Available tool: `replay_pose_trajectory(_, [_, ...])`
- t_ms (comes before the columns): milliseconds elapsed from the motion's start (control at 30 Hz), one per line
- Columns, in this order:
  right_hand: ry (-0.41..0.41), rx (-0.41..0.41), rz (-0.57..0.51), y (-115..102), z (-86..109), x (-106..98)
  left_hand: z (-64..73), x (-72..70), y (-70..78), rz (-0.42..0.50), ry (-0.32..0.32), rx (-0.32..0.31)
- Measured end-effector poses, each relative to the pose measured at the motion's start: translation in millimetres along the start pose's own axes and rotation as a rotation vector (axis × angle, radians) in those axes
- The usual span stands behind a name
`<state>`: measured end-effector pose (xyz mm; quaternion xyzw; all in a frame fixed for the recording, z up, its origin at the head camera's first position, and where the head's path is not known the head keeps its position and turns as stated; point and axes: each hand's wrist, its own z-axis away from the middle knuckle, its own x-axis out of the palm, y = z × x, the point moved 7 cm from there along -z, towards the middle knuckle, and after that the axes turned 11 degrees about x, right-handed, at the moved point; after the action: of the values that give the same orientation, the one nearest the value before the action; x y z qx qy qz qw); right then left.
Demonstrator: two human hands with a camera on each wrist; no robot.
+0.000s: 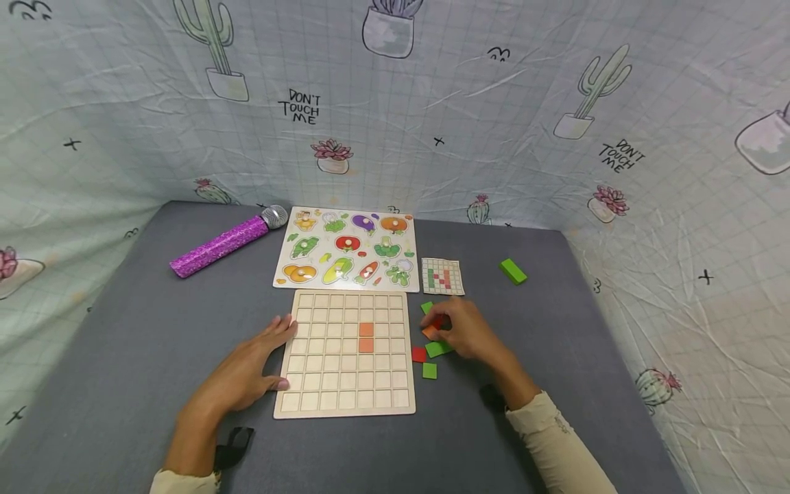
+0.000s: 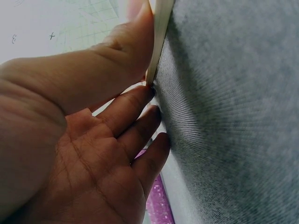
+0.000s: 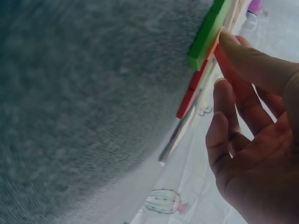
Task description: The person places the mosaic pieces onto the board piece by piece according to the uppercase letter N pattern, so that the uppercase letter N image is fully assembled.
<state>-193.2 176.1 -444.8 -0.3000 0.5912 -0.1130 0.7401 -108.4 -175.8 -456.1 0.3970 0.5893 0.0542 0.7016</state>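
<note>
A square wooden grid board (image 1: 326, 384) lies flat, with two orange tiles (image 1: 366, 337) in neighbouring cells of one column. My left hand (image 1: 249, 363) rests at the board's left side, thumb and fairly straight fingers touching its edge. To the right of the board, my right hand (image 1: 468, 331) pinches an orange tile (image 1: 429, 333) between thumb and index finger, low among loose pieces. Around it lie green pieces (image 1: 439, 348), a red tile (image 1: 419, 354) and a green square (image 1: 429, 371). In the right wrist view a green block (image 3: 205, 39) and red pieces (image 3: 191, 91) sit near the fingertips.
A vegetable puzzle board (image 1: 321, 257) lies behind the grid board. Beside it is a small pattern card (image 1: 441, 276) with coloured squares. A glittery purple microphone (image 1: 222, 244) lies back left, a green block (image 1: 513, 272) back right. A patterned cloth (image 1: 395, 103) hangs behind the grey table (image 1: 123, 384).
</note>
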Motion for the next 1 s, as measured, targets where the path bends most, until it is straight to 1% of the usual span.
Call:
replay_pose_trajectory(300, [0.005,-0.014,0.073,-0.3,-7.7,5.6,-0.3,0.9,-1.4,0.003,-0.002,-0.011])
replay_pose_trajectory(467, [-0.006,-0.02,0.084,-2.5,-11.4,8.7,-0.5,0.5,-1.6,0.004,-0.001,-0.011])
replay_pose_trajectory(633, [-0.004,-0.017,0.069,-4.9,-11.7,10.3,-0.5,0.1,-1.4,0.006,0.001,-0.005])
replay_pose_trajectory(767, [0.01,0.012,0.045,-5.6,-10.0,9.9,-0.6,0.2,-1.4,0.007,0.0,-0.005])
replay_pose_trajectory(1000, [0.047,0.033,-0.022,-13.8,-1.8,6.7,0.1,0.3,-1.8,0.012,0.002,-0.001])
